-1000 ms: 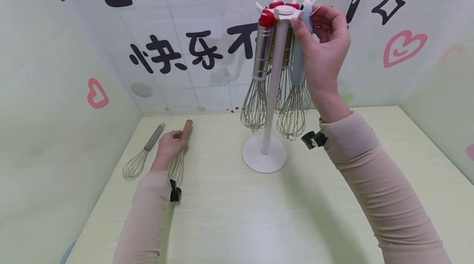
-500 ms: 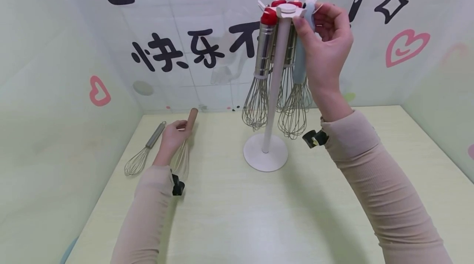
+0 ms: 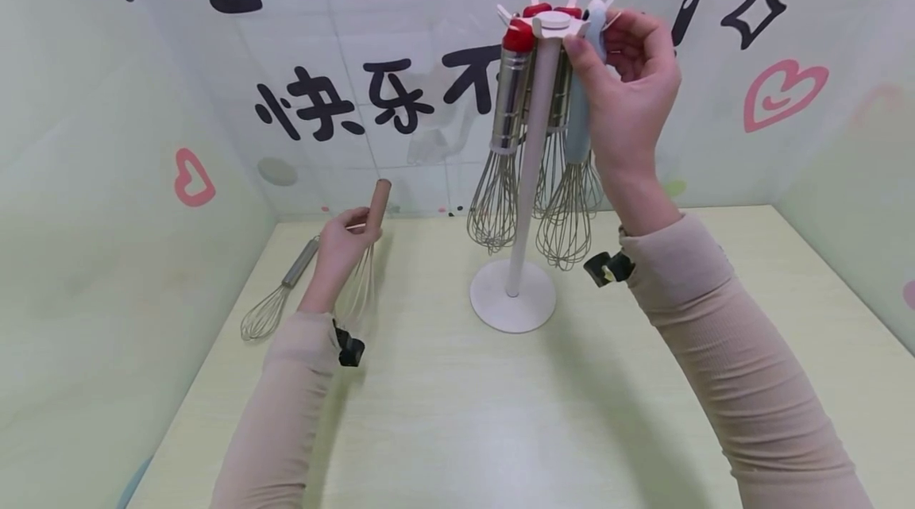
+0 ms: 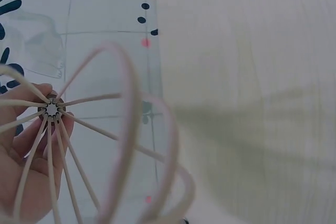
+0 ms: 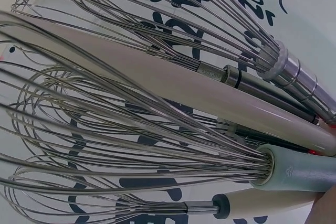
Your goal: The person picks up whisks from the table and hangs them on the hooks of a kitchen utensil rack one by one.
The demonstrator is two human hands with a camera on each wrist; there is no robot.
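My left hand (image 3: 341,251) grips a balloon whisk by its brown handle (image 3: 379,206), held upright above the table at the left. Its pale wires (image 4: 130,114) fill much of the left wrist view, pointing down. At the top of a white whisk stand (image 3: 533,152), my right hand (image 3: 635,108) pinches the rack head, thumb at its edge and fingers curled by a hook. A whisk with a light-blue handle (image 3: 577,124) hangs right beside that hand. Red-topped metal whisks (image 3: 508,100) hang on the other hooks. A cream-handled whisk (image 5: 273,204) shows in the right wrist view.
A grey metal whisk (image 3: 297,264) lies on the pale wooden table (image 3: 443,414) at the left. The stand's round base (image 3: 493,306) sits near the middle. A printed curtain (image 3: 429,175) closes off the back, with side panels left and right.
My left hand has raised the brown-handled whisk from the table and moved it slightly right and away from me. My right hand has stayed at the stand's top.
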